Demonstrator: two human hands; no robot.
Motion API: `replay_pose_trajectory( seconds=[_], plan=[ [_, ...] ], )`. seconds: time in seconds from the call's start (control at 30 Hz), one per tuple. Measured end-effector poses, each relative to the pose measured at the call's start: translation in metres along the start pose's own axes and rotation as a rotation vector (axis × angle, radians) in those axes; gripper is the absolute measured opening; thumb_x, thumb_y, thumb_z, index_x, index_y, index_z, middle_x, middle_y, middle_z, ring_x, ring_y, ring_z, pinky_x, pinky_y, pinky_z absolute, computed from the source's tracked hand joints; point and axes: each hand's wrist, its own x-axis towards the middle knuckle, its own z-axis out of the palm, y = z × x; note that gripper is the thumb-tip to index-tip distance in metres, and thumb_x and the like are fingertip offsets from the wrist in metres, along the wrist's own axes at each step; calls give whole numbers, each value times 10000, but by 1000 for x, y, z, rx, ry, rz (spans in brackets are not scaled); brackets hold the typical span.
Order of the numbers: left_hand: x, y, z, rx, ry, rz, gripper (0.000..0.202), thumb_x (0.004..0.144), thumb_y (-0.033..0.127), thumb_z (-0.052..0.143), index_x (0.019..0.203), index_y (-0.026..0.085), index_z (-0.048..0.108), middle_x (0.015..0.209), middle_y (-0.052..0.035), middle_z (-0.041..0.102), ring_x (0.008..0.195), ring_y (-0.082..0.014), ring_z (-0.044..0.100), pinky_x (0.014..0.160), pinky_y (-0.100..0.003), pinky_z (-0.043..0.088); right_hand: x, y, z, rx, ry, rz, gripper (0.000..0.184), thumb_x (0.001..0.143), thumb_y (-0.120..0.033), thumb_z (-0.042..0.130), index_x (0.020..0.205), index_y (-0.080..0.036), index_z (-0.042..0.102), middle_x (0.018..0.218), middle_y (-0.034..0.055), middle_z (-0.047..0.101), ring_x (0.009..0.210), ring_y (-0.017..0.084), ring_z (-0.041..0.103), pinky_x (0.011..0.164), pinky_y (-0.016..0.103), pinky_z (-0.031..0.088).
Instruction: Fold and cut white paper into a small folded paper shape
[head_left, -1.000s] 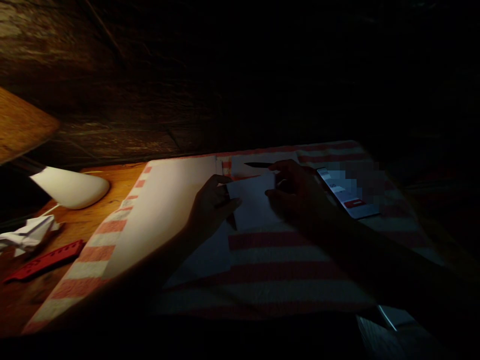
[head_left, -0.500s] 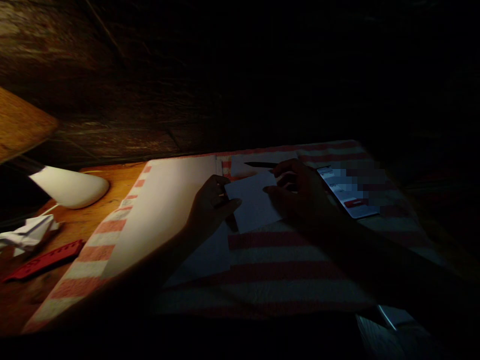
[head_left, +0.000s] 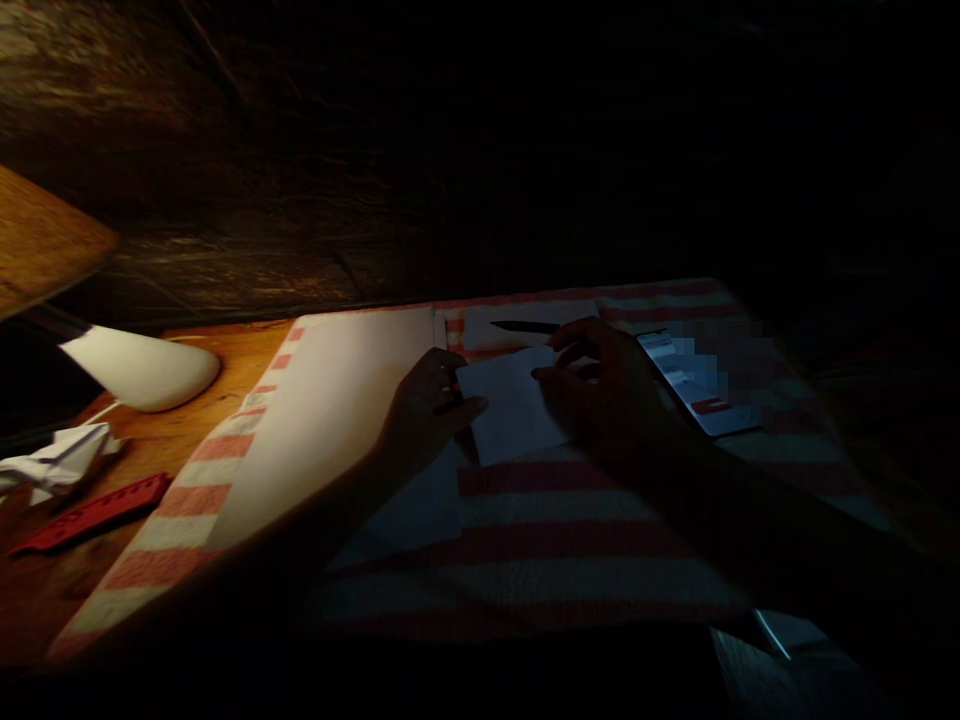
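Observation:
A small, roughly square piece of white paper (head_left: 511, 405) is held between both hands above a red-and-white striped cloth (head_left: 555, 545). My left hand (head_left: 429, 400) pinches its left edge, thumb on top. On the opposite side, my right hand (head_left: 592, 380) grips the upper right edge between thumb and fingers; deep shadow hides part of these fingers. Just behind the paper lies a dark, pointed pen- or knife-like object (head_left: 521, 326), resting on another white sheet (head_left: 480, 340). Left of my hands, a large white sheet (head_left: 315, 420) covers much of the cloth.
A lit phone (head_left: 675, 375) lies right of my right hand. On the wooden table (head_left: 247, 345) at the left stand a lamp with a white base (head_left: 142, 370), a crumpled or folded white paper (head_left: 67, 460) and a red ruler-like strip (head_left: 94, 512). A dark wall (head_left: 285, 200) rises behind.
The small paper and both hands have shifted very slightly to the right in view. The grip of both hands looks the same.

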Motion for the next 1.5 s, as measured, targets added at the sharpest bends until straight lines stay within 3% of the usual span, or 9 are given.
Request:
replay_pose_trajectory(
  seconds=[0.17,0.37,0.53,0.67,0.9,1.0,1.1,1.3,1.5],
  plan=[
    [0,-2,1,6,9,8,408,712,221,850,978,210,542,849,15,699,717,-145,712,617,-244,606,-1,-2,-1,-108,25,-73,228,846,-293,808,1019,-239,670,1110,84,696,857,216,671,661,353,546],
    [1,-3,2,12,-5,25,412,713,220,841,981,213,528,850,11,705,678,-145,711,575,-244,602,-2,-7,-1,-164,-51,-143,153,897,-326,780,897,-238,654,898,43,704,764,198,636,653,349,505],
    [0,-1,2,19,-16,23,397,732,214,821,991,217,521,840,20,693,689,-154,723,584,-251,613,-1,-5,-2,-157,-52,-118,216,868,-353,809,978,-246,656,863,34,706,754,202,616,641,340,481],
    [0,-3,2,29,-29,30,387,746,224,809,993,224,511,841,19,671,699,-147,702,577,-237,588,0,-8,-4,-104,-107,-77,133,873,-290,792,827,-221,688,890,51,744,772,207,650,698,357,496],
    [3,-8,-4,203,56,230,472,728,206,813,1133,242,573,1124,-44,643,1008,-205,670,722,-271,591,-1,-9,-7,-109,-113,-134,67,904,-309,778,874,-262,815,963,60,791,859,246,709,772,405,535],
    [5,-3,-9,433,42,358,321,769,198,798,1067,229,685,1121,-60,632,1093,-235,629,876,-354,592,-1,-6,-10,-133,-122,-205,75,915,-299,758,919,-272,829,976,55,797,840,241,705,773,408,535],
    [6,0,-11,547,14,461,147,808,202,789,942,225,732,1057,-54,630,1050,-230,623,951,-395,571,-2,-8,-12,-165,-181,-306,91,924,-313,742,885,-278,816,895,38,783,812,232,696,751,395,521],
    [8,-5,-13,542,-14,466,68,819,164,778,847,213,740,955,-33,674,907,-188,655,825,-327,556,-5,-12,-10,-203,-255,-434,90,917,-281,730,837,-253,759,869,29,730,793,202,663,722,357,482],
    [7,-6,-14,534,-17,331,67,828,239,779,819,202,724,801,-4,724,746,-154,658,703,-276,512,-5,-8,-10,-115,-243,-320,140,880,-316,740,810,-212,678,823,19,643,701,163,575,608,302,418]
  ],
)
